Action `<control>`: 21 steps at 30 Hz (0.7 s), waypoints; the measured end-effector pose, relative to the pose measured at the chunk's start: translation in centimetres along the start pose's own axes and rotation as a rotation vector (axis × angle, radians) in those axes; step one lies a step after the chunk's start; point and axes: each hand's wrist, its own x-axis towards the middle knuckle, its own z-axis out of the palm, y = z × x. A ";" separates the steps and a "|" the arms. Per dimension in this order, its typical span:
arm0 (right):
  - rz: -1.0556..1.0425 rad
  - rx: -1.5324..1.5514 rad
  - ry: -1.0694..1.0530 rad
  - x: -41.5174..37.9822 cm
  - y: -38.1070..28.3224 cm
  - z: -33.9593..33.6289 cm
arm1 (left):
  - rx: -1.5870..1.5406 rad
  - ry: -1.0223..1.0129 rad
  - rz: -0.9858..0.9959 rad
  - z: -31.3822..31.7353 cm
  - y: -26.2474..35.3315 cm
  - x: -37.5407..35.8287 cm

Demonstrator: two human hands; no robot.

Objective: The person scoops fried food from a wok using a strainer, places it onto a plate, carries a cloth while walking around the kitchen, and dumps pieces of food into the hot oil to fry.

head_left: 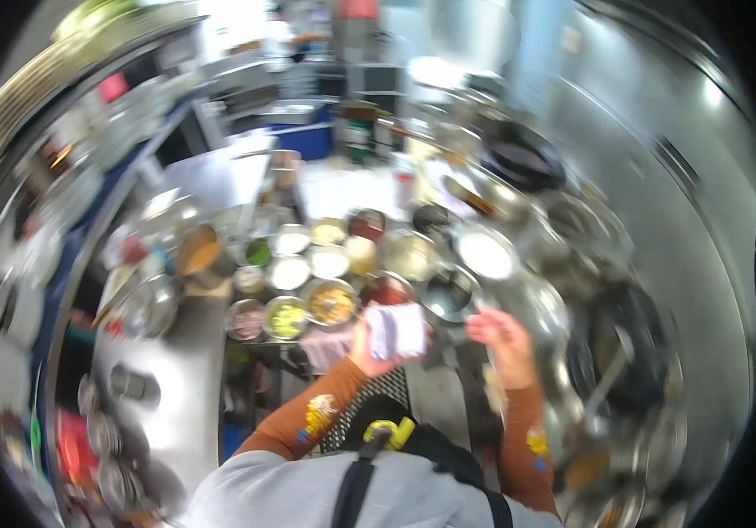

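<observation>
A folded white cloth with bluish stripes lies in my left hand, whose fingers are closed round its left side. To the right, my right hand is raised near a metal pot of dark liquid. Its fingers look loosely spread and hold nothing visible, though they are blurred. Just beyond the cloth stands a bowl of red sauce. Left of it are a bowl of orange-brown food and a bowl of yellow-green pieces. A pink cloth hangs below these bowls.
More bowls, one with white contents, fill the station ahead. Dark woks and pots crowd the right side. A steel counter runs along the left, with a small metal cup. A blue crate stands at the back.
</observation>
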 end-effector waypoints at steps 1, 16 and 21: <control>-0.041 0.027 -0.025 3.7 -0.1 -0.2 | -0.047 -0.053 0.038 -0.4 1.4 -0.3; 0.456 1.118 0.468 51.1 11.7 -11.2 | -0.319 -0.212 0.379 -3.7 14.5 9.5; 0.044 1.085 0.299 50.8 13.6 -13.3 | 0.116 0.183 0.272 -3.5 16.3 11.4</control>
